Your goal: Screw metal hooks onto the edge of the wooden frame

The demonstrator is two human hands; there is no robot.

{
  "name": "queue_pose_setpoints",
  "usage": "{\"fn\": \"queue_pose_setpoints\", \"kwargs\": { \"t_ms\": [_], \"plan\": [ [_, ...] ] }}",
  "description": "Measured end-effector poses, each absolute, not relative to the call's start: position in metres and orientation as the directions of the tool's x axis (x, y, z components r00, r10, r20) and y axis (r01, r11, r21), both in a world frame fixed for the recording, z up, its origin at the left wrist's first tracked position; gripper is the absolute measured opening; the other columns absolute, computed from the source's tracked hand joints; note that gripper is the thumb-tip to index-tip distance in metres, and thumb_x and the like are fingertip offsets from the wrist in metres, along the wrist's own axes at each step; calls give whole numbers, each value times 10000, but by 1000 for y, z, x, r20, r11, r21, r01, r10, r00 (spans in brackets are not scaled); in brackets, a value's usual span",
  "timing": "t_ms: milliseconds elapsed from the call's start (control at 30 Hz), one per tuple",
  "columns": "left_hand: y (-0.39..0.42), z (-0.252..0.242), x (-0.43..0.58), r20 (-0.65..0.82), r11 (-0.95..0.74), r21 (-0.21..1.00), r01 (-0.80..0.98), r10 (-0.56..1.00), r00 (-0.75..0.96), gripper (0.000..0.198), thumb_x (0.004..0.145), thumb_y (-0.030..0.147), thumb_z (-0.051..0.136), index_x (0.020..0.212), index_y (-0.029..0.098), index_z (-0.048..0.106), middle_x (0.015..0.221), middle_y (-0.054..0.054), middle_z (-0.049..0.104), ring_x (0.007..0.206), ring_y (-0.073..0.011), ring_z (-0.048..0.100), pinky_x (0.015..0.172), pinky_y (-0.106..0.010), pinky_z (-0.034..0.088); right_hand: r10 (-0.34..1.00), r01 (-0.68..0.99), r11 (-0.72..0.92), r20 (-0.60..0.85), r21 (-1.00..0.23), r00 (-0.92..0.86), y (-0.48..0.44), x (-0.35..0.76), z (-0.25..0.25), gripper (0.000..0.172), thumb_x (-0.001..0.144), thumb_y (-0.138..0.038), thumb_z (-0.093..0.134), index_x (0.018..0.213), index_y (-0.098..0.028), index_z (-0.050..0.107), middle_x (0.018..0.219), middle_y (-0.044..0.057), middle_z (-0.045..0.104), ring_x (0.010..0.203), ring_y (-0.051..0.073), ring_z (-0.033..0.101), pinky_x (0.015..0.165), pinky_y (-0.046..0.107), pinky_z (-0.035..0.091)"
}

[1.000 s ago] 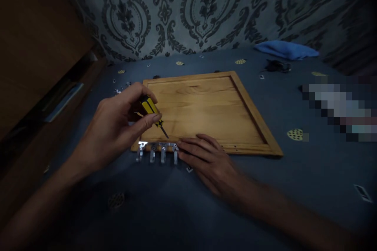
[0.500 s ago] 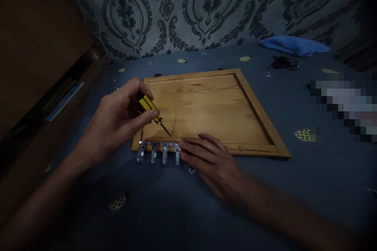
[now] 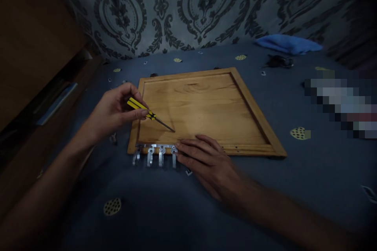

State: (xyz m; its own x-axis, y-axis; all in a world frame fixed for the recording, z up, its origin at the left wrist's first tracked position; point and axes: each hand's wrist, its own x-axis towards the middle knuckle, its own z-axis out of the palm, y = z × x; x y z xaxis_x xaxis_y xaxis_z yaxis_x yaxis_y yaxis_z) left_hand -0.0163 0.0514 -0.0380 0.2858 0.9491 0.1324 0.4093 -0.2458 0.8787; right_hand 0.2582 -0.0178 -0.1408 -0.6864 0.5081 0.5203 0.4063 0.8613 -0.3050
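A yellow and black screwdriver (image 3: 138, 105) is pinched between the thumb and fingers of my left hand (image 3: 113, 106). Its shaft slants down to the right, the tip over the wooden panel (image 3: 200, 102). This framed panel lies flat, with small dark holes in its near edge. Along that edge sits a metal hook rail (image 3: 156, 147), several hooks hanging over the front. My right hand (image 3: 210, 160) lies with its fingers stretched out across the rail's right end and the panel edge, hiding part of both.
Everything lies on a dark blue patterned sheet (image 3: 141, 211). At the back right are a blue cloth (image 3: 288, 43) and a small black item (image 3: 278, 61) that I cannot make out. Wooden furniture (image 3: 38, 39) stands on the left, and a patterned wall (image 3: 165, 8) rises behind.
My left hand has turned the screwdriver so it lies flatter, its tip further from the hook rail. My right hand stays on the rail's end. The whole view has shifted slightly.
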Motion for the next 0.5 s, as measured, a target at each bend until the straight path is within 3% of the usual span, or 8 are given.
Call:
{"fn": "queue_pose_setpoints", "kwargs": {
  "t_ms": [167,367,500],
  "plan": [
    [69,-59,-38,35,-368,698,615,875,483,208,784,356,746,842,182,649,827,-18,718,759,-161,685,673,-250,528,513,408,858,481,-312,-711,-16,260,-141,422,962,-80,482,1318,-213,666,1359,102,705,1294,248,620,1092,550,489],
    [67,-65,-39,-32,-502,478,721,810,586,171,908,367,641,979,225,704,957,-22,732,884,-193,668,763,-292,485,502,405,864,483,-298,-717,-16,260,-140,383,982,-87,464,1296,-175,664,1359,118,703,1302,247,617,1104,541,482],
    [57,-56,-31,-5,-576,354,737,787,617,214,978,377,565,1059,216,681,1068,-60,682,1055,-245,620,886,-354,482,513,416,858,501,-301,-697,-17,259,-142,397,970,-91,472,1298,-212,661,1343,92,715,1300,239,619,1107,521,476]
  ]
}}
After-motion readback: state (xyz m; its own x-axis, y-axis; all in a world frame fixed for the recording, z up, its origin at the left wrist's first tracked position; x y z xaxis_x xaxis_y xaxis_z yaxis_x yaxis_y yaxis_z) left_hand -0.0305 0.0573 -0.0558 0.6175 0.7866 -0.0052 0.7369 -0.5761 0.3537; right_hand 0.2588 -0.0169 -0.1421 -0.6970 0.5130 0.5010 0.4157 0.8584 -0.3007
